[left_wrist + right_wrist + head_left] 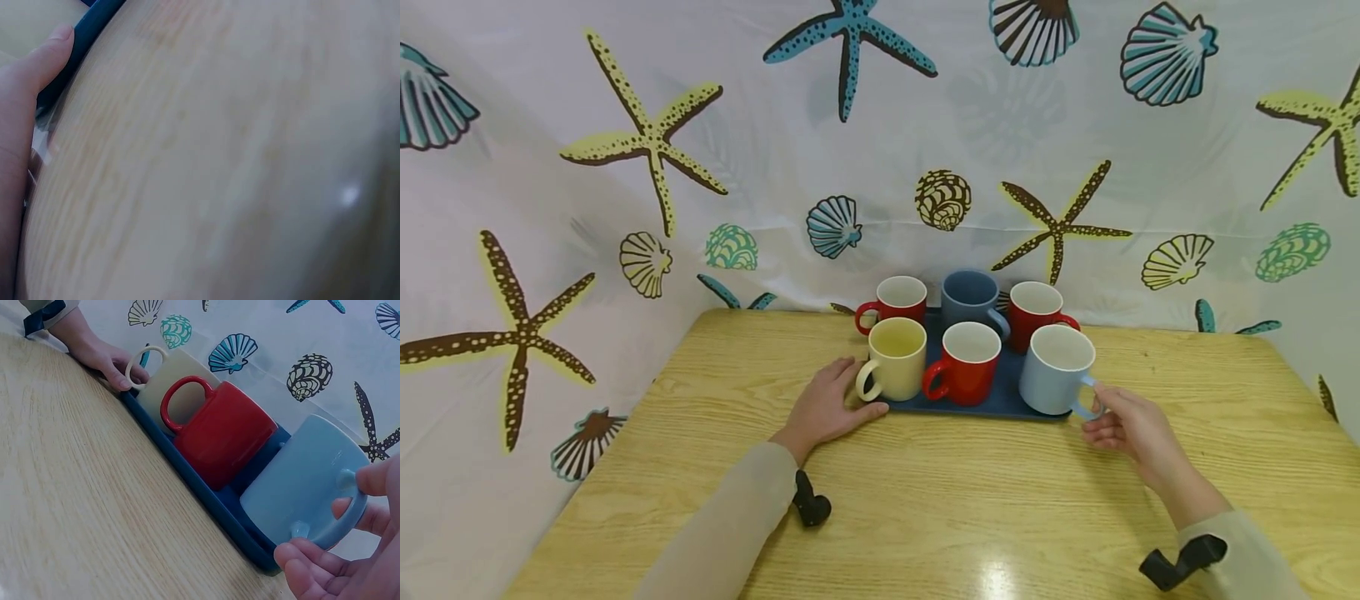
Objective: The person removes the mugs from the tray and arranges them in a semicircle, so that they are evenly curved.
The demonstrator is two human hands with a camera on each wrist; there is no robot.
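Observation:
A dark blue tray (940, 407) carries two rows of mugs near the back of the table. My left hand (829, 407) holds the tray's left front corner, with the thumb on the rim (59, 75). At the right end, my right hand (1131, 429) pinches the handle of a light blue mug (1051, 385), which appears to rest on the tray. In the right wrist view, thumb and fingers lie around that handle. Between the hands stand a pale yellow mug (904, 375) and a red mug (972, 383), their handles pointing left.
Behind the front mugs are a red mug (901, 312), a darker blue mug (961, 315) and another red mug (1024, 329). A white cloth with starfish and shells (887, 142) hangs right behind the wooden table (970, 500).

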